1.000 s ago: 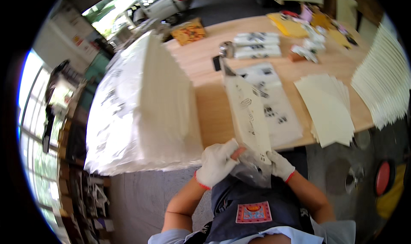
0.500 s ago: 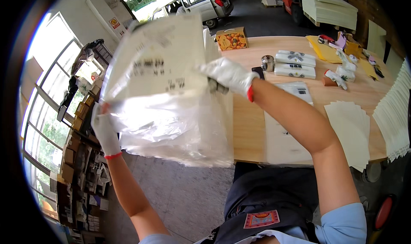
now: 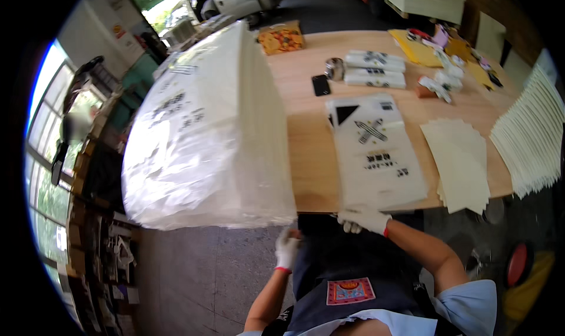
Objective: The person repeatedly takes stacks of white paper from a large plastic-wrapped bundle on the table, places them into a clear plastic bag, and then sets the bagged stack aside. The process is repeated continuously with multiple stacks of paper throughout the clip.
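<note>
My right hand [image 3: 366,220], in a white glove with a red cuff, is at the table's front edge, just below a flat stack of printed translucent plastic bags [image 3: 379,159]. Its fingers are loosely bent and apart, and nothing shows in them. Lower and to the left, my left hand [image 3: 287,250], gloved alike, is beside my dark apron [image 3: 329,253]; blur hides how its fingers stand. A tall pile of bagged, printed pale sheets or boards [image 3: 200,141] stands at the left, and neither hand touches it.
Cream card sheets [image 3: 456,162] lie right of the bags, beside a long fanned stack [image 3: 529,130]. Farther back are a black phone [image 3: 321,85], a tape roll [image 3: 334,69], rolled white bags [image 3: 375,69], a fruit-print carton [image 3: 281,38] and yellow envelopes [image 3: 418,48]. Shelving [image 3: 76,218] lines the left wall.
Both hands have come off the bagged pile and drawn back toward my body. The printed piece they held up now rests on the pile. My view has shifted to the right.
</note>
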`<state>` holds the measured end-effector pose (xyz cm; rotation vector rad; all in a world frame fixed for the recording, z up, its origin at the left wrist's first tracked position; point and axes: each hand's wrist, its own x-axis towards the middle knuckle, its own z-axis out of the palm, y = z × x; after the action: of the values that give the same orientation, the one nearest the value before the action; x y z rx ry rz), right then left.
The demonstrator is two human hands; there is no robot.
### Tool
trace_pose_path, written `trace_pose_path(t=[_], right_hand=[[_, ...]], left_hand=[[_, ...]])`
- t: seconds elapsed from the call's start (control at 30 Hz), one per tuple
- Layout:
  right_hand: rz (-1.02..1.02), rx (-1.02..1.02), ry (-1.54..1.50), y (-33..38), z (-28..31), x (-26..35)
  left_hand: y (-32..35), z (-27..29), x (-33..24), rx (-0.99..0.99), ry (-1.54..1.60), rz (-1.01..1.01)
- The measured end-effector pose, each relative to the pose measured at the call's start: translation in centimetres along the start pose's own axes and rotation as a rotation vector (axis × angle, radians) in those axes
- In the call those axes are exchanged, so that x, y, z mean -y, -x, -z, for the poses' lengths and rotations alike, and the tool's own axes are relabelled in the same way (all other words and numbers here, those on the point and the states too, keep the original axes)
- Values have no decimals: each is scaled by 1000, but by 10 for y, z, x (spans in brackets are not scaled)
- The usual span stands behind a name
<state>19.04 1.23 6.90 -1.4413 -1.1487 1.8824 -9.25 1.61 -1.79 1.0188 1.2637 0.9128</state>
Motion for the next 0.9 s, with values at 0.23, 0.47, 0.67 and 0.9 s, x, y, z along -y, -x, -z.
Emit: trace_pose_path(t=[0.23, 0.47, 0.67, 0.9], right_hand=[[-198, -201, -174, 77, -5, -86], [-116, -374, -371, 93, -2, -101], [-61, -359, -401, 89, 15, -102], [70, -488, -418, 81, 29, -85]], left_hand=[[-36, -177, -38, 364, -908, -759], [-97, -252, -45, 636, -1085, -579], [-122, -242, -29, 669, -1046, -630], [-101, -251, -47, 626, -1078, -698]])
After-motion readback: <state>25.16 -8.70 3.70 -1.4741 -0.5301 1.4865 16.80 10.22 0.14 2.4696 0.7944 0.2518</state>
